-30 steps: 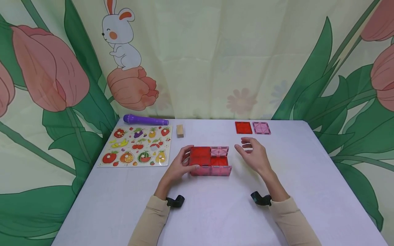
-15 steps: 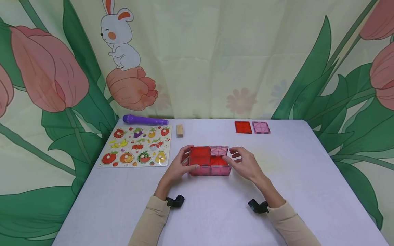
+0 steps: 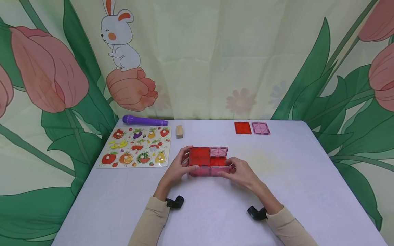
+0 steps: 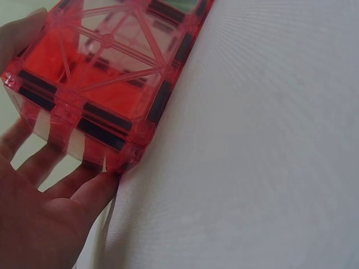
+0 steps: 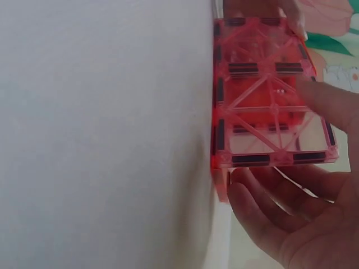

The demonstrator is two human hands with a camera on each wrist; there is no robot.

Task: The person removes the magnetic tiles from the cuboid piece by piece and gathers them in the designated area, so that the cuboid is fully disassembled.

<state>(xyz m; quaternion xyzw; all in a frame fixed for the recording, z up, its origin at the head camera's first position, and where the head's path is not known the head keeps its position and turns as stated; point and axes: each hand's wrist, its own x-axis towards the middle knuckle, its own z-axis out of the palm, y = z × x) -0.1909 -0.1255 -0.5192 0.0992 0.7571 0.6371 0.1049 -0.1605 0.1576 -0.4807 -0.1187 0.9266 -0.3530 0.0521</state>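
Observation:
A box-like build of translucent red and pink magnetic tiles (image 3: 199,156) stands mid-table. Red tiles cover its left top; the right half is uncovered, showing a red tile inside. My left hand (image 3: 174,171) grips the build's left end, thumb over the front and fingers around the end, as the left wrist view shows on the tile wall (image 4: 106,106). At the right end, my right hand (image 3: 244,175) holds the front pink tile (image 5: 280,137) between thumb and curled fingers. The thumb touches its upper edge; the fingers lie around the end and are partly hidden behind the tile.
A loose red tile (image 3: 243,128) and a pink tile (image 3: 260,128) lie at the back right. A small wooden block (image 3: 179,131), a purple toy microphone (image 3: 144,120) and a fruit puzzle board (image 3: 133,162) are at the back left of the white table (image 3: 197,218).
My right hand has come left and down from beside the build to its right front tile, and its fingers have closed there. The left hand keeps its grip; the build stays put.

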